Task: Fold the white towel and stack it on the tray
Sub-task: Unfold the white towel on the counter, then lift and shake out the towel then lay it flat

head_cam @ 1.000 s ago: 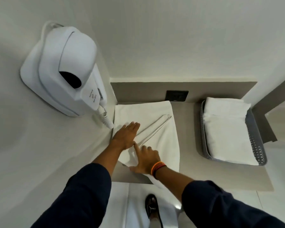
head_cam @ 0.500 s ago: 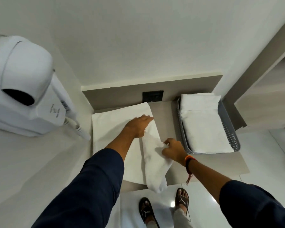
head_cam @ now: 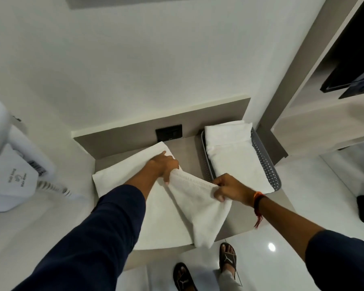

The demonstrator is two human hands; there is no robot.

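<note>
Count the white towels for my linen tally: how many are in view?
2 for certain: one white cloth towel on the grey counter, held by both hands; one folded white towel in the grey perforated plastic tray. More may lie hidden beneath it.

The white towel [head_cam: 156,211] lies flat at frame centre, one long flap raised and folded over toward the lower right, its tip overhanging the near edge. The grey perforated tray [head_cam: 266,164], at centre right, holds a stack of folded white towels [head_cam: 235,158].
</note>
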